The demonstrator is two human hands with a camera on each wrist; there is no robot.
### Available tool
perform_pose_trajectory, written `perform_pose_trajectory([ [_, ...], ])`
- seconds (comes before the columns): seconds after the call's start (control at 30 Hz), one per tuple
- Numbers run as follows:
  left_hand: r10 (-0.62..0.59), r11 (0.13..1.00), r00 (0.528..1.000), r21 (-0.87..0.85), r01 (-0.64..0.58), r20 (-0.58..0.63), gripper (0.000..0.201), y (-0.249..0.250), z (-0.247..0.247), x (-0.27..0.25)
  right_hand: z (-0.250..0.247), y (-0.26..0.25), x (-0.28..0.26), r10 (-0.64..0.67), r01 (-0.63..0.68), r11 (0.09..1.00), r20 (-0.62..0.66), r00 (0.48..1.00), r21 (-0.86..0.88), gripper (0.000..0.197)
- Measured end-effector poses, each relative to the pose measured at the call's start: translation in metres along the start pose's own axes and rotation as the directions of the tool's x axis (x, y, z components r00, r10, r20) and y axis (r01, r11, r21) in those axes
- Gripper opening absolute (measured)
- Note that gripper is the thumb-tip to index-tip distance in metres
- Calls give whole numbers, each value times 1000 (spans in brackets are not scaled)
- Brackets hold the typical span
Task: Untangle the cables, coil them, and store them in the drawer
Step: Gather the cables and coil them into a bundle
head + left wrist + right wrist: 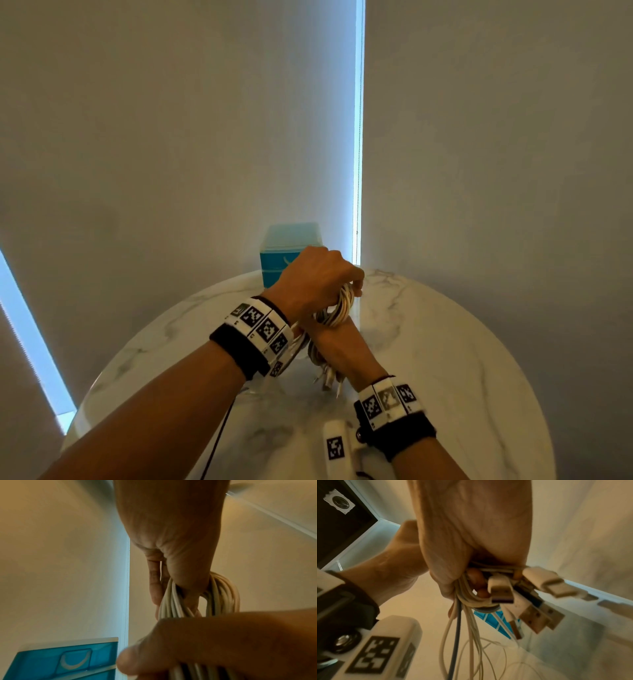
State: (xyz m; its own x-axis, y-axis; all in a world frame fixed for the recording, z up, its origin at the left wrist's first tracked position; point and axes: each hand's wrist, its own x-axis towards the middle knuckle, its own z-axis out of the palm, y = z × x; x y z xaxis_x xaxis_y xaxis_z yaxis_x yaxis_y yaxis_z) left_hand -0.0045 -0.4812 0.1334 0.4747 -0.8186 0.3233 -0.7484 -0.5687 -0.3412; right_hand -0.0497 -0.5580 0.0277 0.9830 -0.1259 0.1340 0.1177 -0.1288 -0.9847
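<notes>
1. Gripping the white cable bundle (337,308) over the marble table (445,342): left hand (317,281) clenched on the coil top, right hand (339,346) clutching the plug ends.
2. Blue drawer unit (274,267) sat straight beyond the coil, left hand nearer, drawers looked closed.

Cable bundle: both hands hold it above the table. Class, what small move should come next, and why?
Probably free one hand to open the blue drawer unit: the cable bundle already looks coiled, gripped by the left hand and right hand, and the drawer fronts look closed.
</notes>
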Motion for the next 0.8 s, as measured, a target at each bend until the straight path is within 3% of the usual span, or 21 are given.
perform_pose_trajectory([
  [0.07, -21, 991, 999, -133, 16, -42, 30, -3, 3, -1, -4, 4, -1, -25, 22, 998, -36, 999, -60, 36],
  [0.1, -51, 956, 997, -292, 30, -66, 33, -7, 8, -3, -6, 7, 1, -15, 11, 998, -79, 997, -59, 39],
  [0.17, -116, 768, 993, -637, 67, -35, 49, -12, 22, -11, -9, 12, 6, 10, -3, 999, -187, 982, 35, 37],
  [0.23, -142, 588, 978, -782, 206, 151, 67, -15, 41, -22, -9, 12, 9, 29, 27, 972, -236, 971, 231, 26],
  [0.3, -123, 482, 917, -785, 389, 379, 86, -16, 58, -36, -10, 13, 7, 41, 31, 929, -185, 982, 369, 27],
  [0.33, -93, 467, 900, -779, 418, 427, 87, -18, 64, -43, -10, 14, 5, 52, 7, 924, -144, 988, 382, 34],
  [0.43, 1, 494, 898, -781, 383, 441, 60, -29, 64, -56, -15, 14, 4, 125, -80, 913, -89, 988, 399, 44],
  [0.57, -9, 639, 870, -667, 384, 492, 19, -45, 70, -66, -29, 13, 10, 146, -66, 900, -155, 977, 432, 47],
  [0.7, 24, 607, 894, -717, 342, 447, 36, -62, 70, -76, -37, 18, 16, 179, -39, 883, -257, 950, 469, 52],
  [0.8, 9, 550, 909, -761, 343, 416, 42, -82, 76, -89, -50, 20, 21, 252, -28, 805, -300, 920, 593, 46],
])
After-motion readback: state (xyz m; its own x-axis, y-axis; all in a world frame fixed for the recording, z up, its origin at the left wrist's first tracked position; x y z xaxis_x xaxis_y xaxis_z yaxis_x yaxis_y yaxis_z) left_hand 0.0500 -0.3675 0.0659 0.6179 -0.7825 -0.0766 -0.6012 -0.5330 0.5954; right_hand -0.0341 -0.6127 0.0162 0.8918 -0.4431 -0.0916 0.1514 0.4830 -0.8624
